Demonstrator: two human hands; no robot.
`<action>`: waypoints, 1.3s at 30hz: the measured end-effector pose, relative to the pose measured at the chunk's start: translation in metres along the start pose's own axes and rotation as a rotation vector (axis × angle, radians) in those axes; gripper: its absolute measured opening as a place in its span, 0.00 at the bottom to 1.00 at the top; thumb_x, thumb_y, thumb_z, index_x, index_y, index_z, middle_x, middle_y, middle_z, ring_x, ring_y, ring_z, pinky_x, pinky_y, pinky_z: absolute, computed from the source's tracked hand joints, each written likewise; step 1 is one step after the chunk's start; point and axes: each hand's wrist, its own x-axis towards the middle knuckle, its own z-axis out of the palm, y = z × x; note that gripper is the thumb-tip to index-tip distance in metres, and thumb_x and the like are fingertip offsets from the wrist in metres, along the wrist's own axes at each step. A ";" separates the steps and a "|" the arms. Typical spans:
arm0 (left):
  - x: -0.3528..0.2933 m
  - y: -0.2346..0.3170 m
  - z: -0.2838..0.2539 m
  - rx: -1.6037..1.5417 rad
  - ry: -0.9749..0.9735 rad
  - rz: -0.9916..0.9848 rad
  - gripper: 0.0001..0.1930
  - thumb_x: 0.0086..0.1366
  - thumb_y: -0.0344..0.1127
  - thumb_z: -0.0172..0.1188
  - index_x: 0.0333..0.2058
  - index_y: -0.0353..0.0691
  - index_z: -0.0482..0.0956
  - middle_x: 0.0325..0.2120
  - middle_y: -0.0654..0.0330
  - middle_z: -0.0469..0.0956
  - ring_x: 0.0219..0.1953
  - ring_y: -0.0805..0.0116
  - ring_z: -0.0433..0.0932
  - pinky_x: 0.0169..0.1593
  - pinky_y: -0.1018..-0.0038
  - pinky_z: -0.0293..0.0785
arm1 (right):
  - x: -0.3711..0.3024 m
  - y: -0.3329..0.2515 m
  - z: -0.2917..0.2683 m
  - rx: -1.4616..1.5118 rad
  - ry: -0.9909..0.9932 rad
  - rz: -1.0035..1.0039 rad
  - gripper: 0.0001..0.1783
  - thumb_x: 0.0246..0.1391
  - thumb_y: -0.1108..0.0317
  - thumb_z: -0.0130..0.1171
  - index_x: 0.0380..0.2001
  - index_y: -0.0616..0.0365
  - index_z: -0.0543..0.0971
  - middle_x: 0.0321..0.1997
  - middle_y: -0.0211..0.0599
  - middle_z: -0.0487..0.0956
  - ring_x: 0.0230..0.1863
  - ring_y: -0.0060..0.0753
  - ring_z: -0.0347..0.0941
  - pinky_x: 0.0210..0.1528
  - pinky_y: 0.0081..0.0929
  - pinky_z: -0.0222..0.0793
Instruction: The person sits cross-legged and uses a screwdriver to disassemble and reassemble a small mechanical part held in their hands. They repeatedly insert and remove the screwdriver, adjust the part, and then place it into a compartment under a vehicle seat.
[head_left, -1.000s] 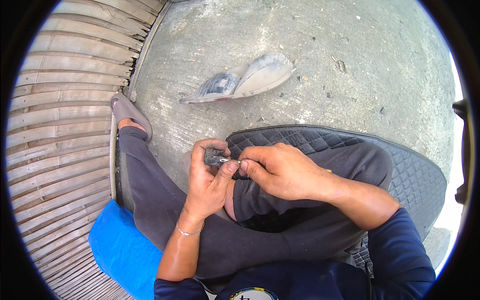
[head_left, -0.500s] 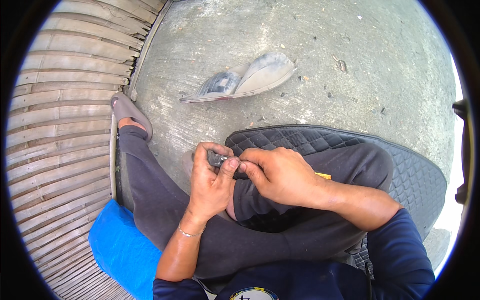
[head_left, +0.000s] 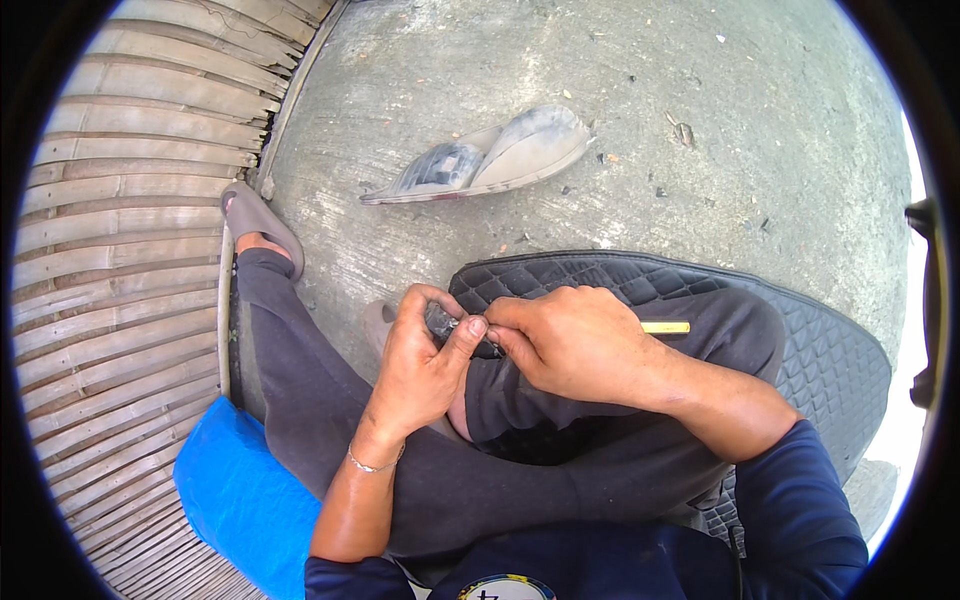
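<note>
Concrete floor point(head_left: 650, 110) spreads past the quilted mat point(head_left: 835, 360). Above the bent leg point(head_left: 738, 322), the left hand point(head_left: 422, 362) clasps a small dark piece point(head_left: 440, 322) between thumb and fingers; the right hand point(head_left: 570, 345) has thumb and forefinger together beside it, on what I cannot tell. Pinched by so little, the piece could twist loose and drop if the right hand tugs too hard

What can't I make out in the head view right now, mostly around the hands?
All in the head view:
- Small dark object: partly covered by the left hand; full shape unclear.
- Yellow stick: its left end is hidden by the right hand.
- Nearer slipper: mostly behind the left hand.
- Shirt emblem: cut off by the lower edge.
</note>
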 end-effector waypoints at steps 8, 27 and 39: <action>0.001 0.008 -0.009 0.172 -0.086 -0.096 0.19 0.71 0.46 0.65 0.40 0.32 0.74 0.17 0.58 0.74 0.20 0.74 0.70 0.26 0.71 0.68 | -0.002 -0.002 0.015 -0.094 0.129 -0.078 0.10 0.63 0.60 0.57 0.34 0.53 0.79 0.22 0.45 0.82 0.25 0.53 0.82 0.27 0.48 0.78; -0.004 -0.012 0.001 -0.398 -0.174 -0.101 0.16 0.66 0.35 0.72 0.39 0.37 0.71 0.27 0.71 0.72 0.32 0.83 0.69 0.35 0.81 0.71 | 0.036 0.048 -0.004 0.465 0.364 0.104 0.14 0.71 0.60 0.51 0.45 0.58 0.80 0.33 0.51 0.82 0.39 0.56 0.81 0.41 0.43 0.74; -0.008 -0.010 -0.011 -0.325 -0.173 0.021 0.25 0.71 0.30 0.64 0.57 0.40 0.58 0.35 0.61 0.74 0.37 0.80 0.75 0.33 0.80 0.75 | 0.016 0.020 0.000 0.315 0.150 -0.292 0.11 0.65 0.63 0.55 0.47 0.52 0.78 0.28 0.47 0.82 0.34 0.59 0.80 0.35 0.53 0.72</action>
